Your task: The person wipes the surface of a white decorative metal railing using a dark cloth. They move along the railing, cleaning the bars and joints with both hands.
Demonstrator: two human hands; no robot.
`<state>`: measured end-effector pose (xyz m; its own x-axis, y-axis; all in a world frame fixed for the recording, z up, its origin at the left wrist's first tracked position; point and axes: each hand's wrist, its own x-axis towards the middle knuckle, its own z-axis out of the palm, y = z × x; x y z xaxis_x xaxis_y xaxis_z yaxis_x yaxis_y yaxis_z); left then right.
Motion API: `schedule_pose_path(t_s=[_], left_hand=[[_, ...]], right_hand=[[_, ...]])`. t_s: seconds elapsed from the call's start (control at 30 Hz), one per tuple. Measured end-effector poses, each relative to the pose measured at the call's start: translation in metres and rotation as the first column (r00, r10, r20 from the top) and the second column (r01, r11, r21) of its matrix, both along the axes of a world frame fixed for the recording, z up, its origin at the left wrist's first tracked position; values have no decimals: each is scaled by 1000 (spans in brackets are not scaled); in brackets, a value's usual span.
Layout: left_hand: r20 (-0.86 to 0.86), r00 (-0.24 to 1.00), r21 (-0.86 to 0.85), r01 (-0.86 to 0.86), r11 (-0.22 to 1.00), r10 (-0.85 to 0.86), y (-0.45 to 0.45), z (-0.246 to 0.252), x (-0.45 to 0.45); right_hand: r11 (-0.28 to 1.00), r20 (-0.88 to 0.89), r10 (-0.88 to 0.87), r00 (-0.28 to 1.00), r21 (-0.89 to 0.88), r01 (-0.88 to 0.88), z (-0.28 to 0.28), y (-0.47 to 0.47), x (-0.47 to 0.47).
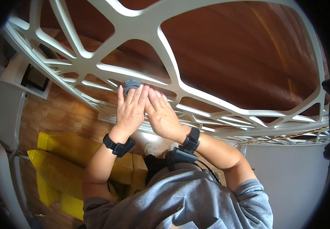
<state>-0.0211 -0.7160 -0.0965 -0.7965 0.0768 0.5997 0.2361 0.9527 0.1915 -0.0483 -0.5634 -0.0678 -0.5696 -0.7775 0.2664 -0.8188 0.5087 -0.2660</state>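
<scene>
A white openwork lattice panel (136,27) with rounded cut-outs rises in front of me. My left hand (132,107) lies flat near its lower middle, palm away from the camera, its fingertips over the lower edge of a folded grey cloth (132,85). Beside it, fingertips touching or nearly touching the left ones, my right hand (162,113) is laid against the lattice with its fingers together. What lies under both palms is hidden. Black straps with small devices are worn on both wrists.
A yellow upholstered seat (76,171) stands on the wood-look floor (59,114) at lower left. At far left is a white cabinet (19,71) with a dark framed object. A red-yellow twisted cord (293,134) runs along the panel's lower right.
</scene>
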Motion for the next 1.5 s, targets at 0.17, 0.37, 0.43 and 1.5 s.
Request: schedule_pose_path(t_s=[0.17,0.37,0.43,1.5], left_hand=[[21,1000,-11,6,1000,-6,14,-6,3],[70,996,-2,59,998,-58,34,-11,5],[75,994,-12,75,997,-74,38,-16,7],[372,876,178,257,950,-307,141,-41,28]], right_hand=[[1000,-117,-7,993,22,9,-9,12,2],[996,-90,-76,993,37,80,-16,27,15],[994,-87,-72,994,71,78,-17,35,18],[959,38,-221,974,188,211,-18,160,10]])
